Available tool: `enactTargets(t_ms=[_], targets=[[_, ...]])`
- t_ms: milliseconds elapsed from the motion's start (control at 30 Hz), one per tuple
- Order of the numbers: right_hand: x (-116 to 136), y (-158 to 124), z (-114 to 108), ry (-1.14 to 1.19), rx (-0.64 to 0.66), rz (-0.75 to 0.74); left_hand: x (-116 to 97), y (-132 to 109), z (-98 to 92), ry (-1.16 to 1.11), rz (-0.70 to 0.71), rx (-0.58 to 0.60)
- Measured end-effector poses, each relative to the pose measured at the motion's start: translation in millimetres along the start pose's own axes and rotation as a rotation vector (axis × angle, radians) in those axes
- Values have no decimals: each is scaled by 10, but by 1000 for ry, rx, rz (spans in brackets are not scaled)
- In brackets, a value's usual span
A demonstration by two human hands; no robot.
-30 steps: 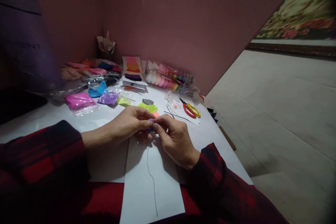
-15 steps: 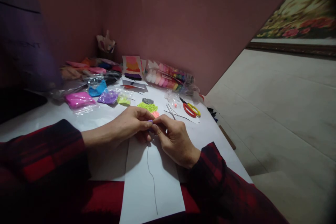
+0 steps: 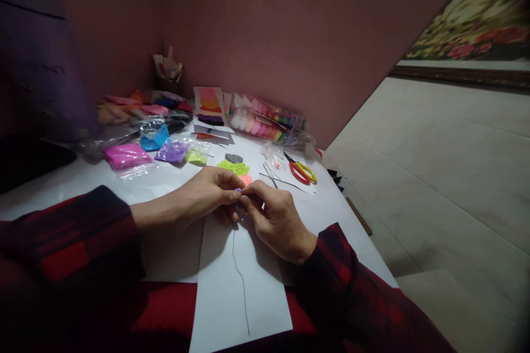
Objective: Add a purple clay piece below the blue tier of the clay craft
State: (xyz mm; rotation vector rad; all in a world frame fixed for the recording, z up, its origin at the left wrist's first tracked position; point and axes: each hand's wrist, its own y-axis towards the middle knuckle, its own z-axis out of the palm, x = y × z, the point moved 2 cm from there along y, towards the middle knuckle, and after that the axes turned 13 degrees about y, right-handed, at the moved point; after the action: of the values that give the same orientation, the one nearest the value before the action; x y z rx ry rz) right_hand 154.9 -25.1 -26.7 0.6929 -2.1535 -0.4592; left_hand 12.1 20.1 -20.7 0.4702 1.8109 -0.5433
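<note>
Between the fingertips of both hands is a small purple piece of clay. My left hand pinches it from the left, fingers pressed together. From the right, my right hand closes its thumb and index finger on the same piece. Under the hands lies a white paper strip with a thin dark wavy line running down it. Just beyond the fingers, grey, yellow-green and coral textured clay patches sit on the paper, the coral one partly hidden.
Right of the hands lie a pointed metal tool and red-yellow scissors. Bags of pink, purple and blue clay are at the left. Behind stands a coloured card beside a clay pack.
</note>
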Motion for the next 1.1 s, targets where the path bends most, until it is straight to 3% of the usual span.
enactTargets(t_ms=[1100], targets=[[31,8,-1,-32,41,2,-4,-3,4,13,-6,-9]])
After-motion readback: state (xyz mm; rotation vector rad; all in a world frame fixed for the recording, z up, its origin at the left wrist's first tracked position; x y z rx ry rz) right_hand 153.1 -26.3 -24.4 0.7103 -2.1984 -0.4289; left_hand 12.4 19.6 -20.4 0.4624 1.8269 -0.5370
